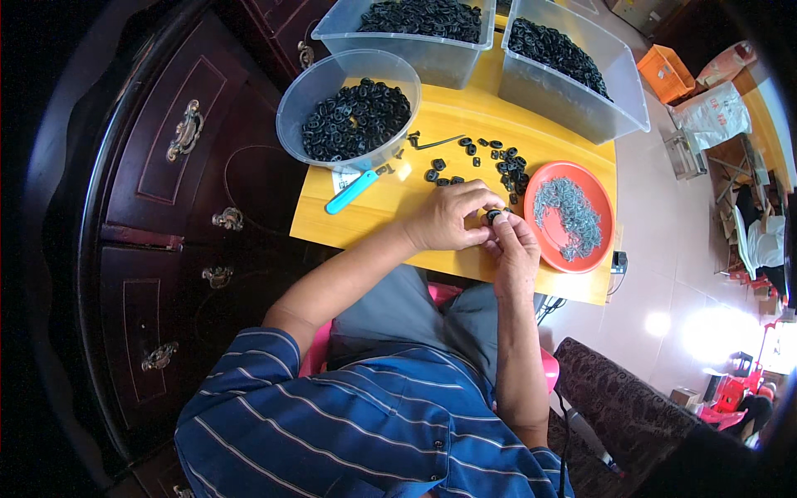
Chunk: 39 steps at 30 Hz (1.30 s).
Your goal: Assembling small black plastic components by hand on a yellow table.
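Above the near part of the yellow table point(374, 224), both hands meet around one small black oval part point(495, 216). My left hand point(452, 216) is closed, its fingers pinching the part from the left side. From the right, my right hand point(513, 245) grips it between thumb and fingertips. The fingers cover much of the part, so its details are hidden. Just right of the hands is a red plate point(612, 217) holding a heap of thin silvery metal pins point(573, 214). Beyond the hands lie several loose black parts point(512, 166).
A round clear tub point(289, 116) full of black parts stands at the left. Two rectangular clear bins point(448, 73) point(573, 116) with more black parts stand at the back. A turquoise-handled knife point(350, 192) and a thin dark tool point(440, 142) lie nearby. Dark cabinets point(158, 216) border the left.
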Tool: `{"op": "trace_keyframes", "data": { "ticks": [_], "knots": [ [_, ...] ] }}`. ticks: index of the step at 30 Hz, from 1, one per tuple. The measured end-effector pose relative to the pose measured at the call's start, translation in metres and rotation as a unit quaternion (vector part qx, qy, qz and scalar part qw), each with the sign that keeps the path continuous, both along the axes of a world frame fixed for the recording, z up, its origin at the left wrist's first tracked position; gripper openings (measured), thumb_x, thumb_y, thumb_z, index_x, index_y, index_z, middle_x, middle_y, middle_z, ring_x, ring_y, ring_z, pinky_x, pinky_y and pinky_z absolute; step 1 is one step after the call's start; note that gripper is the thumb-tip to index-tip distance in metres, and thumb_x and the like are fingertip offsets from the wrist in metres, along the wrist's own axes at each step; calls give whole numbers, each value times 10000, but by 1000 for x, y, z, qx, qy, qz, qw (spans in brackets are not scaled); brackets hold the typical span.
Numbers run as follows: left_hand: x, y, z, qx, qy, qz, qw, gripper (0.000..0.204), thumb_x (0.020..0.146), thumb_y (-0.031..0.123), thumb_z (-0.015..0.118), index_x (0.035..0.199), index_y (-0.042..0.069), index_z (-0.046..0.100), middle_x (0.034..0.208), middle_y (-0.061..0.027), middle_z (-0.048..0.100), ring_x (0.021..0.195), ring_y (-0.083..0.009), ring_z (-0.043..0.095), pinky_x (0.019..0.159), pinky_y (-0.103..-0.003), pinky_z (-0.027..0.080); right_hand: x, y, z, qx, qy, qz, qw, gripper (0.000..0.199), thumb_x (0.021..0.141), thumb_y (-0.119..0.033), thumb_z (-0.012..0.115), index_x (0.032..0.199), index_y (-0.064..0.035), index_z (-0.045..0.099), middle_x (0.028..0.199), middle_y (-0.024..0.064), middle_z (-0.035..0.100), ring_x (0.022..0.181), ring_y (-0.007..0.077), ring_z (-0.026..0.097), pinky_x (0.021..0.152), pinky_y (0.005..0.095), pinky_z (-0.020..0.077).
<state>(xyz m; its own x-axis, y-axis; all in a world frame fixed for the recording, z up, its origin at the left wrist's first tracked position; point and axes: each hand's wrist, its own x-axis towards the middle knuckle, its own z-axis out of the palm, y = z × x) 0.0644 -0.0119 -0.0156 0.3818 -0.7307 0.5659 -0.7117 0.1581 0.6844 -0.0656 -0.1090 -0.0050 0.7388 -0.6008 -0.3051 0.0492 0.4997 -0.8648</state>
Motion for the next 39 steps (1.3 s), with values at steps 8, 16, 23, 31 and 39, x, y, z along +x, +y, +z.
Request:
{"op": "trace_keyframes", "data": {
  "ticks": [8, 16, 23, 31, 39],
  "knots": [
    [-3, -2, 0, -4, 4, 3, 1000, 272, 729, 63, 765, 986, 66, 675, 886, -76, 655, 742, -232, 668, 667, -334, 555, -5, -6, -8, 31, -18, 12, 999, 176, 1008, -191, 584, 968, -40, 665, 810, -8, 618, 738, 78, 602, 720, 250, 535],
    [-3, -1, 0, 10, 33, -7, 999, 248, 765, 84, 764, 998, 48, 689, 900, -85, 667, 719, -230, 667, 643, -333, 550, -7, -9, -9, 47, -28, 26, 998, 218, 1016, -228, 565, 994, -32, 659, 834, -2, 627, 767, 94, 621, 766, 271, 555],
    [-2, -2, 0, -5, -2, 2, 1000, 220, 779, 80, 750, 987, 46, 689, 897, -99, 675, 774, -272, 681, 663, -351, 555, -5, -8, -8, 37, -17, 23, 999, 229, 1016, -216, 569, 1005, -10, 668, 846, 12, 640, 780, 98, 632, 761, 267, 553],
    [-1, -2, 0, 5, -4, -1, 1000, 189, 793, 75, 726, 975, 40, 686, 893, -108, 682, 812, -286, 687, 700, -365, 558, -5, -7, -10, 26, -16, 23, 999, 238, 1015, -213, 573, 1010, -1, 680, 858, 33, 671, 790, 109, 655, 754, 268, 554],
    [1, -1, 3, 11, 13, -10, 1000, 84, 825, 66, 710, 903, 33, 708, 842, -108, 682, 760, -273, 687, 671, -355, 554, -5, -7, -15, 0, -2, 34, 999, 264, 1016, -220, 580, 989, 19, 690, 840, 51, 688, 742, 105, 626, 688, 239, 505]
  ]
}}
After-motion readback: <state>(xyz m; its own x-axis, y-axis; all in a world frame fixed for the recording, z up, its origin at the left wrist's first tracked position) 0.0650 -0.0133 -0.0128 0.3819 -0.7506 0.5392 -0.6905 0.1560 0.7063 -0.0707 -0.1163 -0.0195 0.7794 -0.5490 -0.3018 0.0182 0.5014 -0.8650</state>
